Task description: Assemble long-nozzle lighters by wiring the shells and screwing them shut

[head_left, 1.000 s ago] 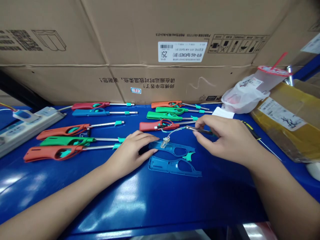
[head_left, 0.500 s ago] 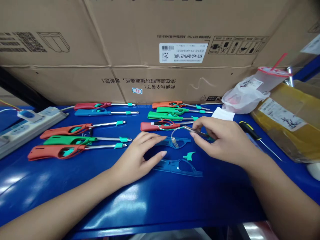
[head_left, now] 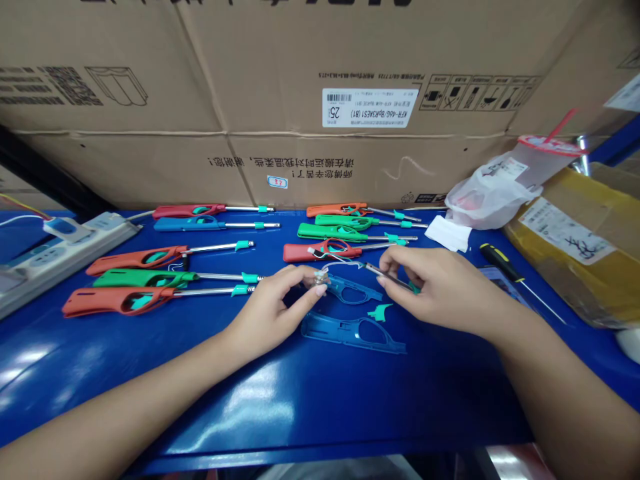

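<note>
My left hand [head_left: 283, 300] pinches a small metallic valve-like fitting [head_left: 321, 277] between thumb and fingertips. A thin pale tube [head_left: 343, 265] runs from near it towards the metal lighter rod [head_left: 395, 277], which my right hand [head_left: 430, 283] grips. The rod's far end carries a green piece, mostly behind the fingers. Below and between my hands lie two blue lighter shell halves: the upper half [head_left: 346, 291] is partly behind my left hand, while the lower half [head_left: 330, 328] shows its hollow inside. A loose green trigger [head_left: 380, 312] rests between them.
Assembled lighters lie at left, among them an orange lighter [head_left: 95, 301], and a red lighter [head_left: 296, 252] behind my hands. At right are a screwdriver [head_left: 503, 263], a yellow-taped box [head_left: 600, 260], a bagged cup [head_left: 547, 160] and white paper [head_left: 447, 233]. A power strip [head_left: 95, 241] stands far left.
My left hand has closed on the valve-like fitting, which was hanging over the upper blue half, and brought it left. The rod in my right hand has tilted and shifted slightly.
</note>
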A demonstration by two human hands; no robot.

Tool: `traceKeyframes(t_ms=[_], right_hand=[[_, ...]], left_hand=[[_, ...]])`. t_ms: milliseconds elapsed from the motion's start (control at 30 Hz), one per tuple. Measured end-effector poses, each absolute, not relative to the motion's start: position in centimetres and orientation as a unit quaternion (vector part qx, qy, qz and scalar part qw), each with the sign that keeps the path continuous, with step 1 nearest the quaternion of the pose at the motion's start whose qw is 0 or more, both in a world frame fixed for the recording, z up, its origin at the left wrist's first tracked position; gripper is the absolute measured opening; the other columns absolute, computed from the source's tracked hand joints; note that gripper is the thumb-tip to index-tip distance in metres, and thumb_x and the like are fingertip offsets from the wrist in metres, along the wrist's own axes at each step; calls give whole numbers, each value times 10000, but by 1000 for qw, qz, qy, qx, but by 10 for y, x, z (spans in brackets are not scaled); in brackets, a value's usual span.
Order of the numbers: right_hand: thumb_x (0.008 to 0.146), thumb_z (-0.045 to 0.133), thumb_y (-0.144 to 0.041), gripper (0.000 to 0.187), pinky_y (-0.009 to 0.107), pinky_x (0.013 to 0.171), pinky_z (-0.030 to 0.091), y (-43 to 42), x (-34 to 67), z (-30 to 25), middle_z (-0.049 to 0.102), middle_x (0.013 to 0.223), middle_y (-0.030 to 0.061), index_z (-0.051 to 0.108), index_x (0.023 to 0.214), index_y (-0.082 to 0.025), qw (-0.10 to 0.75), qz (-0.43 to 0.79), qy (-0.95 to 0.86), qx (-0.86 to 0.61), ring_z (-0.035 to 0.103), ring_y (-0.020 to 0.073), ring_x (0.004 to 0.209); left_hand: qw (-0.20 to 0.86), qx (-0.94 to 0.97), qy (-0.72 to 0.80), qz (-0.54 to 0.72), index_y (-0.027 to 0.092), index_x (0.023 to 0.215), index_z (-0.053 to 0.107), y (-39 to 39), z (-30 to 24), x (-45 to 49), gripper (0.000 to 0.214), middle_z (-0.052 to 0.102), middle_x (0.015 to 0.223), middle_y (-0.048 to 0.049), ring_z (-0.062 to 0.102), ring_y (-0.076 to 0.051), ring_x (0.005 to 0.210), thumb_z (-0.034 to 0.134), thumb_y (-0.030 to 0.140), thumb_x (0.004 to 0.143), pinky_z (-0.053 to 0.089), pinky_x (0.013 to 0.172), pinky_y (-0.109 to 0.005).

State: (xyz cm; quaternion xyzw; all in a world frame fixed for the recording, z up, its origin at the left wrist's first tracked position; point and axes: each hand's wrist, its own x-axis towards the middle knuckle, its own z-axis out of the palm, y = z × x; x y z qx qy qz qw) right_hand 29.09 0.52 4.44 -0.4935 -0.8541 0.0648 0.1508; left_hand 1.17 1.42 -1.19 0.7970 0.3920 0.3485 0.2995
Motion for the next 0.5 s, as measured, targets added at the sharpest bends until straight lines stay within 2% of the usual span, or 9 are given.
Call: traceKeyframes(t_ms=[100,167,300,500], right_hand=[[870,600,-195,70,274,530,287,11,293,42,633,676,-51,602,913,-251,59,108,-855,-503,561,149,588],[881,597,-201,77,279,536,290,14,294,40,665,709,-40,619,934,-252,36,124,-857,-499,586,158,613],[943,587,-269,71,282,596,343,18,297,38,718,833,-13,647,980,-255,47,147,-863,-481,640,173,718],[914,617,-248,45,280,617,367,17,302,42,733,874,-3,655,938,-241,46,140,-866,-477,645,173,741]], left_hand=[[251,844,371,295,202,1045,711,19,-9,5,178,729,995,-34,676,-191,949,579,320,1030,538,874,-328],[216,868,353,274,198,1045,710,22,-9,3,175,716,1028,-53,661,-209,997,575,307,1025,536,907,-352],[200,874,353,266,204,1073,721,24,-15,3,191,707,1174,-80,641,-231,1108,570,311,1023,527,997,-393],[198,876,359,253,221,1144,718,23,-18,4,215,765,1153,-59,624,-250,1089,579,335,1028,517,978,-449]])
